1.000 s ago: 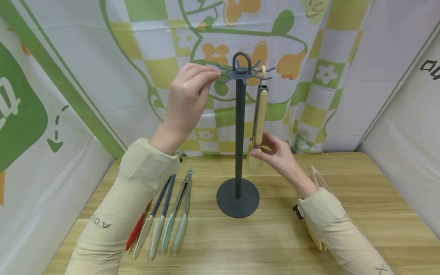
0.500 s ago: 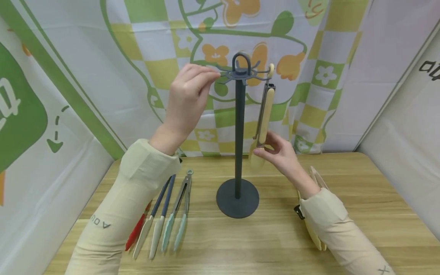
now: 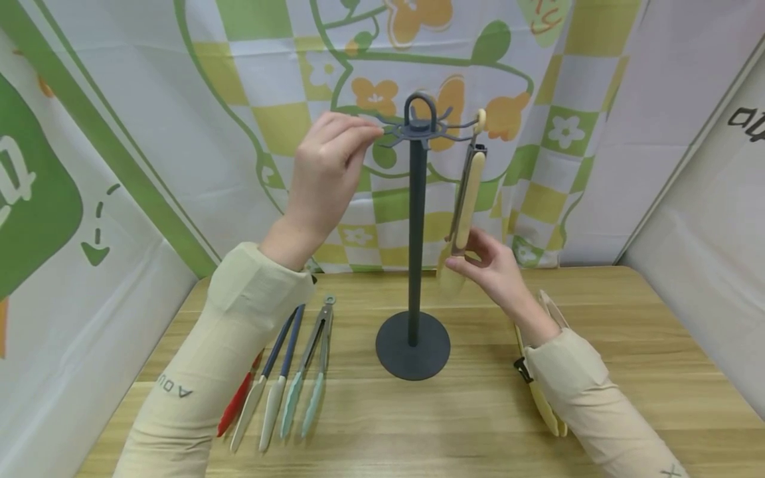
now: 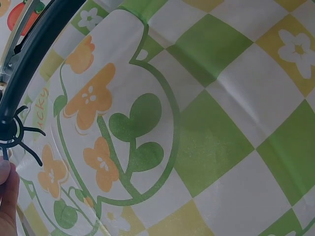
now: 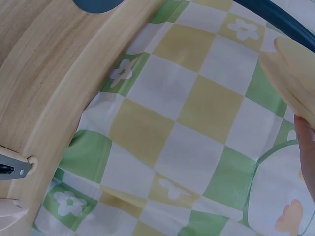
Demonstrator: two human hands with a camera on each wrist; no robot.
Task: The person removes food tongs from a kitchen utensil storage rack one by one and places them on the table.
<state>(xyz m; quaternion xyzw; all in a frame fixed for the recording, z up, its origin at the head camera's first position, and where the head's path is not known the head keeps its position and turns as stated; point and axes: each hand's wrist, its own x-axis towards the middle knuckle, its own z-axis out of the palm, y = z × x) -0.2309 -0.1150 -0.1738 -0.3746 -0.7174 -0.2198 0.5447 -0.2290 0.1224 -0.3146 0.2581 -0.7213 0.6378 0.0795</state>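
Note:
A dark utensil stand (image 3: pixel 416 232) with a ring of hooks at its top rises from a round base. My left hand (image 3: pixel 327 162) pinches one hook on the stand's left side between thumb and fingertips; in the left wrist view, those fingers (image 4: pixel 7 191) show at the lower left. On the other side, my right hand (image 3: pixel 493 271) grips a pair of yellow kitchen tongs (image 3: pixel 471 196) low down, near the heads. They hang upright with a slight tilt, their pull ring right at the tip of a right-hand hook. The yellow tong heads (image 5: pixel 290 78) show at the right wrist view's edge.
Left of the stand lie red tongs (image 3: pixel 238 401), white-tipped tongs with blue handles (image 3: pixel 287 355) and mint-tipped tongs (image 3: pixel 317 372). More yellow tongs (image 3: pixel 542 398) lie partly under my right forearm. A patterned cloth (image 3: pixel 370 219) hangs behind the wooden table (image 3: pixel 478 425).
My right hand has moved the yellow tongs to the right, their ring shifting outward along the hook to its tip. My left hand has stayed in place.

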